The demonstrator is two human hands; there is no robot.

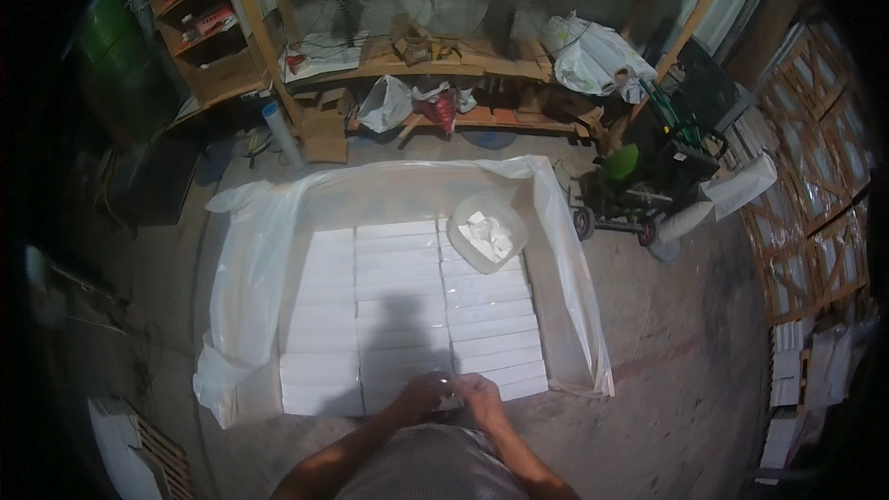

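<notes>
My left hand (423, 394) and my right hand (478, 393) are close together in front of my body, over the near edge of the white boxes (400, 264). Both hands have their fingers closed. A small shiny thing shows between them, too small and dark to name. The long white boxes lie in three columns inside a large crate (421, 187) lined with clear plastic sheeting (243, 264). On the far right boxes rests a translucent plastic tub (488, 264) with several white pieces (488, 234) in it.
A wooden workbench (370, 65) with bags and boxes spans the back. To the right stands a wheeled machine (639, 190), and beyond it wrapped wooden crating (815, 167). A green drum (118, 56) is at the far left; a wooden pallet (157, 449) lies near left.
</notes>
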